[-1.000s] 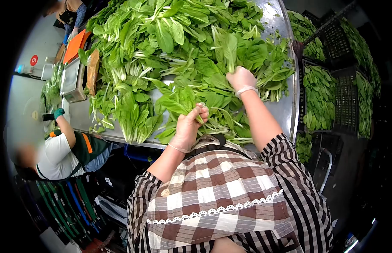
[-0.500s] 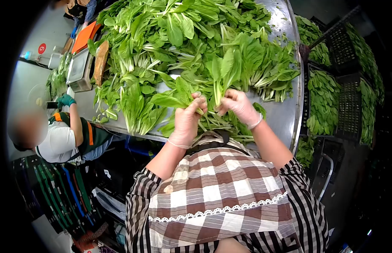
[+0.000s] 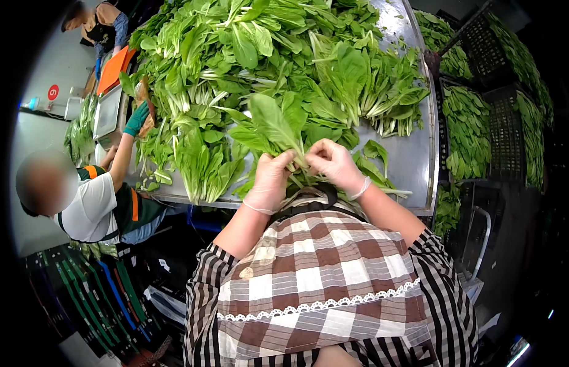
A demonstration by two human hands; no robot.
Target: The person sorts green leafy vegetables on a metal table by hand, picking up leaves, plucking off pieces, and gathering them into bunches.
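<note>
- Counter (image 3: 426, 125): metal; carries the greens. Clock directions are read from the held bunch, with 12 o'clock at the top.
- Leaf pile (image 3: 229, 46): spreads from 10 to 1 o'clock.
- Crate of greens (image 3: 465, 131): at 3 o'clock, beyond the counter edge.
- Held bunch (image 3: 275, 122): in front of the apron (image 3: 321, 263), leaves toward 11 o'clock, stems toward 5.
- Left hand (image 3: 269, 182) and right hand (image 3: 341, 170): gloved, close together, both clamped on the stems. Best practice: grip near the stem bases, align the ends, and apply light pressure; a tight pinch could bruise stems, a loose one could let leaves slip.
</note>
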